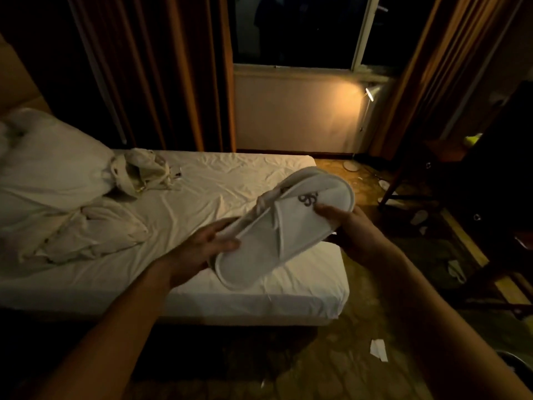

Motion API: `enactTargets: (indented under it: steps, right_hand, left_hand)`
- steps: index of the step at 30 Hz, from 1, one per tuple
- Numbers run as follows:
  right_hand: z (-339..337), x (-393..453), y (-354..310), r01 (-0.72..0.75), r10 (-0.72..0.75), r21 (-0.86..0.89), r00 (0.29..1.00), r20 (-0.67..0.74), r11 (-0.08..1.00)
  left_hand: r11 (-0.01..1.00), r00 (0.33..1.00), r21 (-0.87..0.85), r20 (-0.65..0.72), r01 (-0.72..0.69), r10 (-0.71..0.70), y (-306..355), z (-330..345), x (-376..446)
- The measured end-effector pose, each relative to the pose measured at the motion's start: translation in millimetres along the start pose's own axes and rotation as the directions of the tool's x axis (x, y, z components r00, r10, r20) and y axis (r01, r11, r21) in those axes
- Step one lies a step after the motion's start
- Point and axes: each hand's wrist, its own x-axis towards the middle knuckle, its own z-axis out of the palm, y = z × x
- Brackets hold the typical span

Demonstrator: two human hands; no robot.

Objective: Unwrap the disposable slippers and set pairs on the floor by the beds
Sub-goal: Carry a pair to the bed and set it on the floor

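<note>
Here, above the near edge of the white-sheeted bed (202,203), both hands hold a flat white cloth slipper (277,226) with a dark printed emblem near its toe; a second one seems stacked beneath, though I cannot tell for sure. The left hand (202,243) grips the heel end, thumb on top and fingers underneath. The right hand (349,229) pinches the toe end, thumb pressing beside the emblem. The slipper lies tilted, heel toward the camera, clear of the sheet. Further left, a rumpled white pillow (54,157) sits by a crumpled pale cloth bag (144,171). At right, a lit floor lamp (370,95) stands near orange-brown curtains (432,67), and paper scraps (379,349) litter the patterned carpet (331,370).
</note>
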Motion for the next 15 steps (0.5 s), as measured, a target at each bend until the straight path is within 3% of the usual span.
enactTargets:
  steps: [2, 3, 5, 8, 12, 15]
  right_hand:
    - [-2.7, -4.4, 12.7, -0.010, 0.030, 0.255, 0.997, -0.076, 0.967]
    - [-2.8, -8.2, 20.6, -0.031, 0.064, 0.397, 0.996, -0.069, 0.917]
    - [4.6, -19.1, 37.8, -0.057, 0.089, 0.589, 0.996, -0.025, 0.806]
    - [30.9, -31.5, 76.5, -0.016, 0.108, 0.640, 0.989, -0.105, 0.768]
    - [63.4, -44.8, 118.0, -0.065, 0.201, 0.587, 0.965, -0.170, 0.807]
    - [59.5, -54.7, 121.9, -0.084, 0.195, 0.533, 0.969, -0.154, 0.842]
  left_hand:
    - [0.954, 0.991, -0.288, -0.123, -0.082, 0.048, 5.0, -12.7, 3.2]
    - [0.876, 0.989, -0.472, -0.144, -0.102, 0.037, 0.3, -14.8, 4.8]
    - [0.715, 0.999, -0.699, -0.046, -0.039, 0.010, -15.8, 1.7, 4.0]
    - [0.692, 0.998, -0.721, -0.002, 0.038, -0.057, -46.0, 53.5, 7.3]
    - [0.787, 0.925, -0.616, -0.320, -0.038, -0.207, -57.5, 102.8, 20.1]
    - [0.835, 0.879, -0.548, -0.423, -0.054, -0.221, -51.5, 96.0, 27.1]
